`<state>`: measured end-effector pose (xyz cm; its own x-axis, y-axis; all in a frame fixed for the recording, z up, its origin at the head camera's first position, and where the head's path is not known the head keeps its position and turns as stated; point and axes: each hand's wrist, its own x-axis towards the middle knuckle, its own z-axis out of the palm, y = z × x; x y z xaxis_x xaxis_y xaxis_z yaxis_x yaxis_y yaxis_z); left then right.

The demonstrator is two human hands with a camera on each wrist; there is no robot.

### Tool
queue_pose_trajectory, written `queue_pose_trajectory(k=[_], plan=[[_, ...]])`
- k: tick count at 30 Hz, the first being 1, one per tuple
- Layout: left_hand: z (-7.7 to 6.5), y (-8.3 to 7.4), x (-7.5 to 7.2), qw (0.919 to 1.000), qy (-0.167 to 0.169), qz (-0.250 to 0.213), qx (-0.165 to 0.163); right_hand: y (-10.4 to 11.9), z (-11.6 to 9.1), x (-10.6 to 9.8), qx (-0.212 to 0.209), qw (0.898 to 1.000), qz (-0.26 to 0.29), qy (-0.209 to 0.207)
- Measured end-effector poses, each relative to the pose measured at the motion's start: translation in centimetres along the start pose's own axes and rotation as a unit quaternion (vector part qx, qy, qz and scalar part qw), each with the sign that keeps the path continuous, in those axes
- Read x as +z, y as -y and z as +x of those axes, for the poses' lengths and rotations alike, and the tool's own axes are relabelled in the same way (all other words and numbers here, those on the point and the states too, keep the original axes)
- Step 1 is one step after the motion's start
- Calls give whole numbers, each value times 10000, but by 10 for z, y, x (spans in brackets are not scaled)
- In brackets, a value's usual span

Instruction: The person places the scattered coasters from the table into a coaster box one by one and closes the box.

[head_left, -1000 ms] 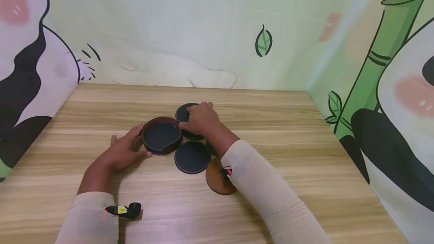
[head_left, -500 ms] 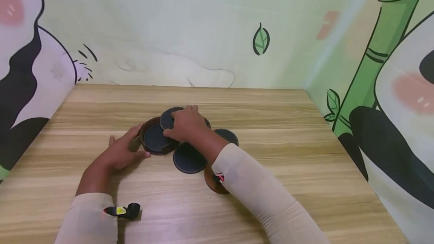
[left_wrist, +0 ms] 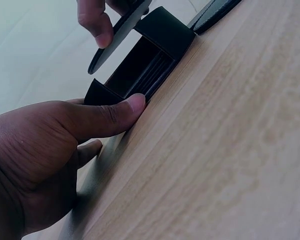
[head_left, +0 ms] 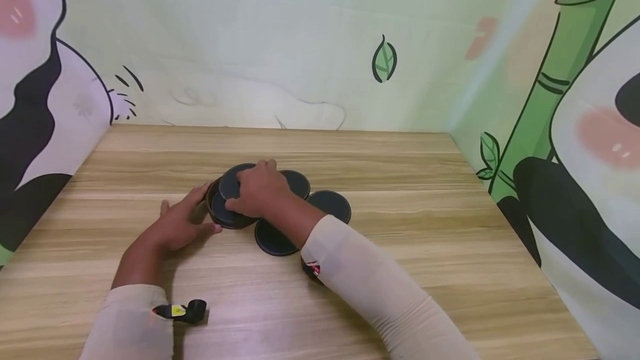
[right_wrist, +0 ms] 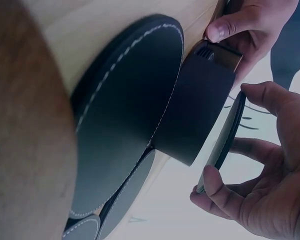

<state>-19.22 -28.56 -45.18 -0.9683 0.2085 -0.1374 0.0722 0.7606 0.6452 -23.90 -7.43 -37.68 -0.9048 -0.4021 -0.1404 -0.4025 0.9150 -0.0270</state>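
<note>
In the head view, a round dark coaster [head_left: 231,180] with pale stitching is pinched by its edges between the thumb and fingers of my right hand [head_left: 262,188]. It hangs tilted over a dark brown round coaster holder [left_wrist: 167,32], clear of its rim in both wrist views. My left hand [head_left: 180,224] grips the holder from the left, thumb at the front near its slot. Through that slot, several stacked coasters [left_wrist: 154,75] show inside. Beside the holder, more dark coasters lie flat: one behind my right hand [head_left: 296,183], one in front [head_left: 275,238], one farther right [head_left: 332,205].
The wood-grain table [head_left: 400,249] carries everything. A pale wall [head_left: 250,43] with cartoon pandas and bamboo closes off the back and sides. My right sleeve [head_left: 370,288] crosses low over the front right and hides what lies beneath.
My right hand has lifted a dark coaster from behind the holder and brought it left over the holder. My left hand stays in place. The brown coaster has become hidden by my right sleeve.
</note>
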Motion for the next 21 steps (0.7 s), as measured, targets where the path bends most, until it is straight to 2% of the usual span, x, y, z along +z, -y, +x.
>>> queue_pose_trajectory(k=[9, 21], plan=[[0, 0, -1, 10000, -5, 23, 43, 12, -1, 3, -104, 9998, -159, 76], [0, 1, -1, 9999, -47, 70, 118, 19, -7, 10, -363, 9991, -161, -127]])
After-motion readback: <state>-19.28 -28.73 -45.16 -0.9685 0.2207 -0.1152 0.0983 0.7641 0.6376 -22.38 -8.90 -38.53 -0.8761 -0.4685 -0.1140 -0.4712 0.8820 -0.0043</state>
